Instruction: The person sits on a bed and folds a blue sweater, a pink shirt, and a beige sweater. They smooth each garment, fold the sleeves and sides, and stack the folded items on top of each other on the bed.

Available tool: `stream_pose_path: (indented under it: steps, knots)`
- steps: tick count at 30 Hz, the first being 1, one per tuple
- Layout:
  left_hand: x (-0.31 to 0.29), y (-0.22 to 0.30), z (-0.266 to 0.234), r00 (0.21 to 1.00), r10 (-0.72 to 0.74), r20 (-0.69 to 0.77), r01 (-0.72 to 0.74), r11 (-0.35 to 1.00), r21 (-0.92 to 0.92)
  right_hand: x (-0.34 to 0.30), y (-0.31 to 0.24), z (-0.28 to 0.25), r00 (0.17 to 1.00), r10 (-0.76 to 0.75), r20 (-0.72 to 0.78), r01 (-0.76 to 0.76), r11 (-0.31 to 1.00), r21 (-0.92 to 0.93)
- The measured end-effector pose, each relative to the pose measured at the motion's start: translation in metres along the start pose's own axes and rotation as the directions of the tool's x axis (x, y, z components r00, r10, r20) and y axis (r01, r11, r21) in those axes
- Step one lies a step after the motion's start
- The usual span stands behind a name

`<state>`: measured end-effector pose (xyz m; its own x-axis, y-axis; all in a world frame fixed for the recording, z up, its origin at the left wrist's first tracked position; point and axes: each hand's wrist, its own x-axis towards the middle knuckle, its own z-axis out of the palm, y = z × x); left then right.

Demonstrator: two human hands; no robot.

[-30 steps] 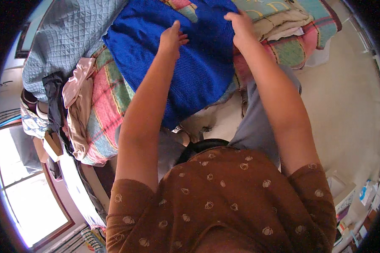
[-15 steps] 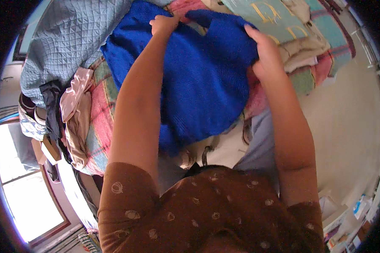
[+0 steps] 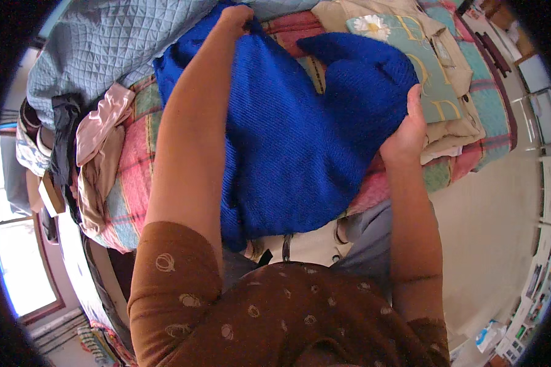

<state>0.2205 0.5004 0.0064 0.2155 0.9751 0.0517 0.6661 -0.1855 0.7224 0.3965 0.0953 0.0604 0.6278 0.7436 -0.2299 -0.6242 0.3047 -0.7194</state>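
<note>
Knitwear [image 3: 288,140] in bright blue is lying rumpled across the middle of the plaid bedcover [image 3: 138,177], its near edge drooping past the bedcover's front. Above the bedcover's far part, the left hand [image 3: 236,21] is gripping the knitwear's far edge, fingers curled in. Nearer the bedcover's front and toward its right, the right hand [image 3: 407,131] is cupping the knitwear's right edge, thumb pointing up along it; the cloth is hiding its fingers, so I cannot tell how tightly they are closing. On the bedcover's right part, a sage-green top [image 3: 431,79] with a daisy print is resting over beige clothing [image 3: 459,128]. A blue quilted cover [image 3: 104,67] is spreading over the bedcover's far left, while pink satiny cloth [image 3: 104,122] and black cloth [image 3: 64,140] are hanging at its left end.
</note>
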Motion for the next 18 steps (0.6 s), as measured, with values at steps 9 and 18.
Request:
stream_pose_path:
  steps: [9,18]
  knots:
    - [-0.078,-0.132,-0.074,0.987,0.062,0.147,0.063,0.694,-0.717,-0.101,0.103,0.013,0.149,0.434,0.888,0.809,0.462,-0.362]
    - [-0.074,-0.084,-0.062,0.954,-0.279,0.11,0.246,0.52,-0.818,-0.085,0.09,0.015,0.491,0.323,0.809,0.866,-0.083,-0.493]
